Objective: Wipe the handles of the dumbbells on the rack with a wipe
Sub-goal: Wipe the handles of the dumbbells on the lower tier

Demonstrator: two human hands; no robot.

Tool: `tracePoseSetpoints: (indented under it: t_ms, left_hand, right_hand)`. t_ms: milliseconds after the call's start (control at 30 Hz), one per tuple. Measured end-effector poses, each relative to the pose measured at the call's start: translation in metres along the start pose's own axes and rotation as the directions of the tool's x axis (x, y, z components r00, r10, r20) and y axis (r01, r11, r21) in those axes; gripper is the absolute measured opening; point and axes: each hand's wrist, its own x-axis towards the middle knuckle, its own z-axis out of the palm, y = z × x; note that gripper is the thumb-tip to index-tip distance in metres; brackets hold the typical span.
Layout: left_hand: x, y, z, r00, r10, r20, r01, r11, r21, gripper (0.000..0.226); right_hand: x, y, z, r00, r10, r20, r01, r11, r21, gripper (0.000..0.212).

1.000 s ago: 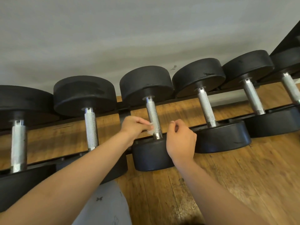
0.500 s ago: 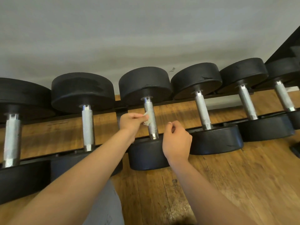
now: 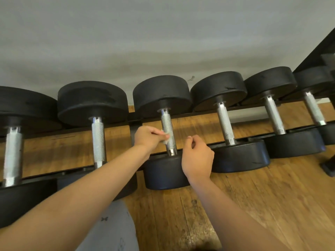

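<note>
While the left hand (image 3: 148, 137) is pinching a small crumpled white wipe (image 3: 165, 138) between thumb and fingertips, it is pressing that wipe against the left side of the knurled steel handle (image 3: 167, 124) of the middle dumbbell (image 3: 162, 93), on the lower half of the grip just above the near collar. The right hand (image 3: 197, 156) is hovering just right of the same handle, near its lower end and apart from the metal. Its fingers are curling inward, with the thumb tip meeting the forefinger, and nothing is showing inside it. So the wipe is sitting between the two hands, touching the left one only. A black rack (image 3: 134, 124) is carrying six dumbbells side by side, each one lying across the rails with its far head toward the grey wall (image 3: 163, 33) and its near head toward the person. The bare handles are bridging the gap over the wooden floor (image 3: 253, 205). A grey trouser leg (image 3: 112, 229) is showing under the left forearm.
</note>
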Motion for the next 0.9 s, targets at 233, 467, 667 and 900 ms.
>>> tracePoseSetpoints:
  t_ms: [233,467,667,900]
  left_hand:
    - [0.009,0.024,0.022,0.949,-0.139,-0.284,0.018,0.920,-0.392,0.007]
    - [0.021,0.031,0.010,0.958,-0.178,-0.223,0.071,0.906,-0.417,0.010]
    - [0.017,0.017,0.012,0.978,-0.159,-0.138,0.099,0.926,-0.364,0.010]
    - [0.019,0.026,0.024,0.954,-0.277,-0.114,0.162,0.798,-0.581,0.023]
  right_hand:
    - [-0.001,-0.002,0.000,1.000,-0.009,-0.007,0.009,1.000,0.010,0.035]
    - [0.000,0.000,0.000,1.000,0.001,0.007,-0.001,1.000,0.009,0.036]
    - [0.001,-0.003,-0.001,1.000,0.008,0.007,-0.008,1.000,0.017,0.039]
    - [0.001,-0.001,0.001,1.000,0.001,0.009,-0.001,1.000,0.029,0.038]
